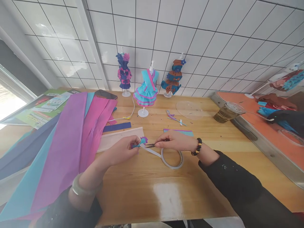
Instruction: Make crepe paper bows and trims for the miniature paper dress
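Observation:
My left hand [124, 150] pinches a small purple and turquoise paper flower [143, 141] by its turquoise stem. A white strip of tape [153, 152] runs from the flower's base to a roll of double-sided tape [173, 167] lying flat on the table. In my right hand [174, 141] are small dark scissors [150, 145], their blades pointing left at the tape close to the flower. My fingers hide the handles. Just behind that hand lies a turquoise paper strip [182, 133] with a purple edge.
Crepe paper sheets [58, 152] cover the left side. Dressed mannequins [146, 88] stand along the tiled wall. A lidded cup [228, 112] stands at right beside an orange surface [261, 126]. A clear disc [189, 110] and paper scraps [174, 117] lie farther back.

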`<move>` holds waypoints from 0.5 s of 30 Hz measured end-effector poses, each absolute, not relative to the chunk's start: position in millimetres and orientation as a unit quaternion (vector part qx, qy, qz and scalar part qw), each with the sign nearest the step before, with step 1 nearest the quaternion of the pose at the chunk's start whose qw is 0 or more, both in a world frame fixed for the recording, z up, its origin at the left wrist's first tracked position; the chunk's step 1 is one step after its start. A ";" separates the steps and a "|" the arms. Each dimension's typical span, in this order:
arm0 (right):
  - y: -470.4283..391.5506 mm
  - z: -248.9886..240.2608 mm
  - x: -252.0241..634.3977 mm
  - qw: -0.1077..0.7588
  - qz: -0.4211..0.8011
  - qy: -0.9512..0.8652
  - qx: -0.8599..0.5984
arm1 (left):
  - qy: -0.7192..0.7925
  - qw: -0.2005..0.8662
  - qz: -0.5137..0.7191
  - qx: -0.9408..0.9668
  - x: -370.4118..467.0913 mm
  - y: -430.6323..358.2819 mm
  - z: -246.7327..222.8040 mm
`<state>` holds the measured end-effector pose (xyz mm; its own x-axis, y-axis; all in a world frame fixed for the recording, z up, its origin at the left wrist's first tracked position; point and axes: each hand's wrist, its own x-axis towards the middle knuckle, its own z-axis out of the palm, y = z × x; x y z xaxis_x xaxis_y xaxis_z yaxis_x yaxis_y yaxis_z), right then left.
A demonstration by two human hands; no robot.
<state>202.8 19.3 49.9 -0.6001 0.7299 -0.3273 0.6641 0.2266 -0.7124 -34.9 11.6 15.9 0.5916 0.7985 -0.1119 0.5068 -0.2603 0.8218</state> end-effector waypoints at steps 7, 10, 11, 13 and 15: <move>36.1 35.1 210.7 0.016 0.526 -0.728 -0.440 | 0.451 0.351 0.158 0.805 -36.4 12.2 15.9; 39.7 26.4 219.8 0.024 0.579 -0.676 -0.455 | 0.451 0.353 0.169 0.802 -36.5 11.7 16.6; 40.2 25.0 221.1 0.035 0.584 -0.668 -0.459 | 0.447 0.356 0.173 0.802 -36.5 11.6 16.8; 40.3 25.4 219.5 0.046 0.585 -0.669 -0.456 | 0.443 0.357 0.182 0.802 -36.4 11.4 16.9; 40.0 29.3 213.4 0.039 0.578 -0.683 -0.444 | 0.445 0.348 0.185 0.804 -36.3 11.3 16.7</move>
